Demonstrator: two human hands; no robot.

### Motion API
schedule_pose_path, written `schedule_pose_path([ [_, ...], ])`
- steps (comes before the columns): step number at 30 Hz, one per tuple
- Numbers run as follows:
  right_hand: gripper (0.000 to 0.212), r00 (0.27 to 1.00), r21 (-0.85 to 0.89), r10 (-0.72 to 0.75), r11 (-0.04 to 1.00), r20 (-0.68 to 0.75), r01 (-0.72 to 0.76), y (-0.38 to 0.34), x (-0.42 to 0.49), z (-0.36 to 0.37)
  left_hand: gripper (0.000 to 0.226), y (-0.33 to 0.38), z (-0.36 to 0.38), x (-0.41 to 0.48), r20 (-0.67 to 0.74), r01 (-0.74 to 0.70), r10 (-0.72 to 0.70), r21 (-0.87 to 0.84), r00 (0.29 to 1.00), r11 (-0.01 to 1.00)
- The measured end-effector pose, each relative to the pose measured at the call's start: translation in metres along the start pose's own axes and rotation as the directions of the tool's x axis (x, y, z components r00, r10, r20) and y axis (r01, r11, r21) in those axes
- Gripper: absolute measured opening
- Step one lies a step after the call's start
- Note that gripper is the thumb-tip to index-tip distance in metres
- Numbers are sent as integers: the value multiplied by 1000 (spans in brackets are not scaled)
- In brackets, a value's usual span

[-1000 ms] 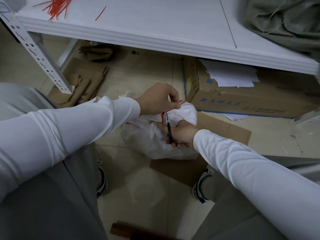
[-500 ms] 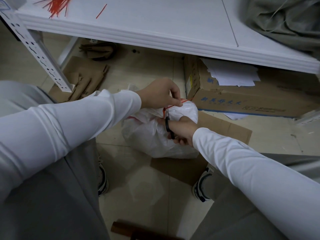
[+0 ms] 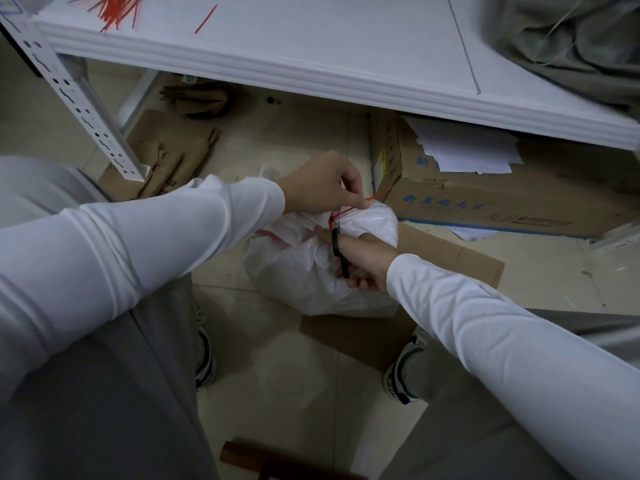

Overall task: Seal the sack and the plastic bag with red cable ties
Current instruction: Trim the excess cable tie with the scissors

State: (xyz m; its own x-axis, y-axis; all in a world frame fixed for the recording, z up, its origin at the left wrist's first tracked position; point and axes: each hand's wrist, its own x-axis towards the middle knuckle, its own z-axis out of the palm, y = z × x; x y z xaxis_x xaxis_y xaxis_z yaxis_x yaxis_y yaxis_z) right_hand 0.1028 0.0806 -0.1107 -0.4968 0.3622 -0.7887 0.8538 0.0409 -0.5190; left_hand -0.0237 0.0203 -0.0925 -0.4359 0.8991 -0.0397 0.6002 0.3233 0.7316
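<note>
Since a second ago the scissors have risen toward the neck of the plastic bag — their blades now sit right by the red cable tie. The right hand grips the scissors; the left hand pinches the tie's free tail, pulling it taut. The bag rests on cardboard on the floor — more ties lie on the table.

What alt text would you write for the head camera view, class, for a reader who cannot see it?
A person's left hand pulls the tail of a red cable tie around the neck of a white plastic bag on the floor, while the right hand holds black scissors at the tie. More red ties lie on a white shelf above.
</note>
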Motion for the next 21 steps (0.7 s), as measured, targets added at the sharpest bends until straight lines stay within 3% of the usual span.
schedule_pose_path([
  [16, 39, 999, 68, -34, 997, -20, 35, 8, 0, 3, 9, 3, -2, -1, 186, 8, -29, 115, 982, 993],
  [21, 37, 999, 42, -35, 998, -23, 36, 11, -4, 2, 7, 0, 2, 1, 129, -4, -16, 150, 991, 989],
])
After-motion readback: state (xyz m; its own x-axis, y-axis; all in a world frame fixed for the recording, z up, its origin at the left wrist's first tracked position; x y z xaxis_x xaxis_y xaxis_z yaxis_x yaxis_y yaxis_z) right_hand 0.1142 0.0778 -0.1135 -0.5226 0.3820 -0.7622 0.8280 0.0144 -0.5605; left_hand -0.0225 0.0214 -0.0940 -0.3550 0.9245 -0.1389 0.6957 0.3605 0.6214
